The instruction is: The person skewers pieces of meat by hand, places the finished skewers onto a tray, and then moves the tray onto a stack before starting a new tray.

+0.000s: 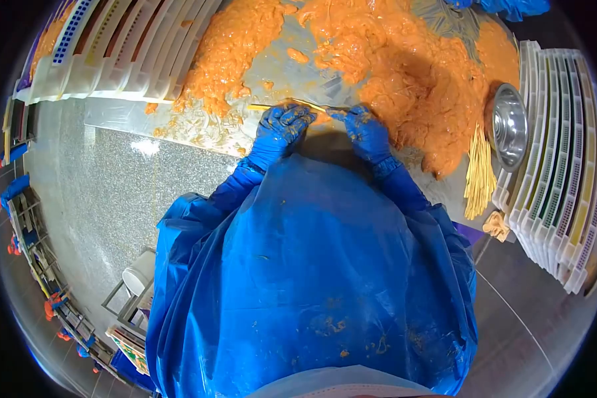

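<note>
My left hand, in a smeared blue glove, is closed around a thin yellowish stick. The stick runs sideways, its left end poking out past my fingers and its right part reaching toward my other hand. My right hand, gloved the same way, has its fingertips pinched together at the stick's right end. Whatever those fingertips hold is too small to make out. Beyond both hands, wet orange marinated meat lies heaped on the metal table. A second heap of meat spreads to the left.
A bundle of yellowish sticks lies at the right, beside a metal bowl. Stacked plastic trays stand at the right and upper left. Another person's blue sleeve shows at the top. A white bucket stands lower left.
</note>
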`<control>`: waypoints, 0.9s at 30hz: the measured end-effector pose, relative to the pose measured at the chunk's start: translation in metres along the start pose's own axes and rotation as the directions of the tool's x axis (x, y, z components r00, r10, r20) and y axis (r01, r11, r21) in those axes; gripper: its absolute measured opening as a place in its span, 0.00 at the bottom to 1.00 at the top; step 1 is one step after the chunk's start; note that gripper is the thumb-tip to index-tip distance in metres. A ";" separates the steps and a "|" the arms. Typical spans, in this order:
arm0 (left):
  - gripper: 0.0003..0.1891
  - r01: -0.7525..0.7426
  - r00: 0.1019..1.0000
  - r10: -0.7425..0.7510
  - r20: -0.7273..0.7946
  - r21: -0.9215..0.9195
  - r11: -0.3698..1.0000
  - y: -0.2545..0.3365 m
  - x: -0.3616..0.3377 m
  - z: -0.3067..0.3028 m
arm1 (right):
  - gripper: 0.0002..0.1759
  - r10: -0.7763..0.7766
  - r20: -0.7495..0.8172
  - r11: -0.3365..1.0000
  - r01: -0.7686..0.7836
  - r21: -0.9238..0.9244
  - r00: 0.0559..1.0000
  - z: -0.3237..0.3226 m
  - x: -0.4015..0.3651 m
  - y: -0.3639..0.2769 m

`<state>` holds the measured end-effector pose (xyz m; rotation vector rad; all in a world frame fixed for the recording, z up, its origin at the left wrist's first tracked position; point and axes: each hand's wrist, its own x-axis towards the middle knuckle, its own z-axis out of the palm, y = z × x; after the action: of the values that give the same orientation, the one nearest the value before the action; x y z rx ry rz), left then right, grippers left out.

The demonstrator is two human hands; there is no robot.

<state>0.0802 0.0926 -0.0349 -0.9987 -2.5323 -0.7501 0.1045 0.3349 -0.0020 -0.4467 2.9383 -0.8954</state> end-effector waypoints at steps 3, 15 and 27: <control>0.18 -0.021 0.999 0.020 -0.050 -0.019 1.000 0.002 -0.001 0.003 | 0.23 0.037 -0.009 0.999 -0.037 -0.002 0.999 -0.004 -0.005 0.008; 0.22 -0.119 0.992 0.120 0.026 -0.032 0.992 -0.005 0.004 0.018 | 0.28 -0.111 -0.015 0.986 0.109 -0.129 0.994 -0.002 -0.001 0.017; 0.21 -0.085 0.995 0.088 0.047 -0.070 0.994 -0.004 0.002 0.016 | 0.21 -0.186 0.151 0.888 0.231 -0.398 0.971 -0.029 -0.002 0.041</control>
<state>0.0745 0.1000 -0.0488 -1.1558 -2.5021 -0.8001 0.0920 0.3831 -0.0004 -0.8154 3.0078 -0.2319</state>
